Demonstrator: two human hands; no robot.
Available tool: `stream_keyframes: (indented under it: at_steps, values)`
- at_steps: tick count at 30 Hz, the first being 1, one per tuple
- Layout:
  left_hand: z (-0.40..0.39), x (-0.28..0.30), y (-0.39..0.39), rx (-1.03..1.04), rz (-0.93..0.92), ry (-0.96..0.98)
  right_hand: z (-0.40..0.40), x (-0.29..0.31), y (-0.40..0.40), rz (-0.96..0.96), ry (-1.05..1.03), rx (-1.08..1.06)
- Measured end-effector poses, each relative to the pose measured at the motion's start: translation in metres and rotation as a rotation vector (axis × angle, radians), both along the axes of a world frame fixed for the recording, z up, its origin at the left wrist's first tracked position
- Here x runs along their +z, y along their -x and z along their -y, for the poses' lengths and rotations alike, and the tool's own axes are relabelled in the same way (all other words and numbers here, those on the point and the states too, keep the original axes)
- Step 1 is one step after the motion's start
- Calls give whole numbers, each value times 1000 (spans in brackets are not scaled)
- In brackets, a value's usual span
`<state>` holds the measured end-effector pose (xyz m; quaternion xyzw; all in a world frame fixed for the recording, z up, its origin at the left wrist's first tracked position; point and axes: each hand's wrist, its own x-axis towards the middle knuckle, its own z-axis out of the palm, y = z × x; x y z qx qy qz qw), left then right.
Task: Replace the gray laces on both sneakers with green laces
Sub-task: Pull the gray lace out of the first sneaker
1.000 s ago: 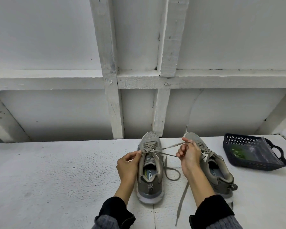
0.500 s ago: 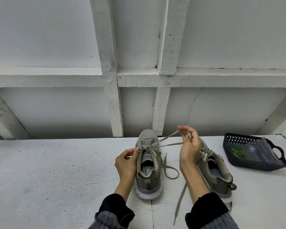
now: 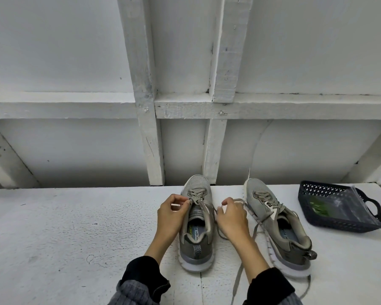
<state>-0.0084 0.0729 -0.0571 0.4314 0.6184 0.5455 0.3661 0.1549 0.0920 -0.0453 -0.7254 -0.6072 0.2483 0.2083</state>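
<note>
While both grips work the gray lace (image 3: 197,200), unlacing of the left sneaker (image 3: 197,225) is under way.
Left hand (image 3: 172,216) pinches a flat woven strand at the eyelets; right hand (image 3: 231,216) curls on the loose end at 3 o'clock. Next, I judge: draw it free eyelet by eyelet. Right sneaker (image 3: 277,227), mesh-toed, stands beside; green laces (image 3: 319,208) wait bagged in the perforated basket (image 3: 339,223) on the rough white surface (image 3: 75,238).

Hands (image 3: 204,214) pinching gray laces (image 3: 196,200), left sneaker (image 3: 197,227).

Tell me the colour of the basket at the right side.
The basket is dark navy blue, seen in the head view.
</note>
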Motion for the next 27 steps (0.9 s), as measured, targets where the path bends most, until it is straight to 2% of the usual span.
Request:
stream_keyframes:
  at_steps: [3,5,8,10,14,16,19,21,25,27]
  values:
    - [0,1,2,-76,-78,-48,8,6,12,-205,-268,36]
    - [-2,1,5,-114,-113,-58,13,8,18,-285,-275,114]
    - [-4,0,8,-171,-111,-69,18,-1,22,-246,-284,143]
    - [-5,-1,11,-190,-127,-92,19,-7,22,-252,-322,98]
    - [-5,-4,11,-203,-182,-145,20,-10,25,-365,-268,-88]
    - [-4,-3,11,-251,-320,-142,21,-12,28,-420,-253,-145]
    - [-6,1,9,-349,-658,-77,23,-14,29,-444,-243,-175]
    - [-9,4,8,-358,-765,-77,24,-14,29,-452,-273,-179]
    - [-12,8,3,-325,-761,-60,27,-10,31,-439,-296,-181]
    - [-12,9,3,-298,-631,-51,28,-10,33,-443,-295,-191]
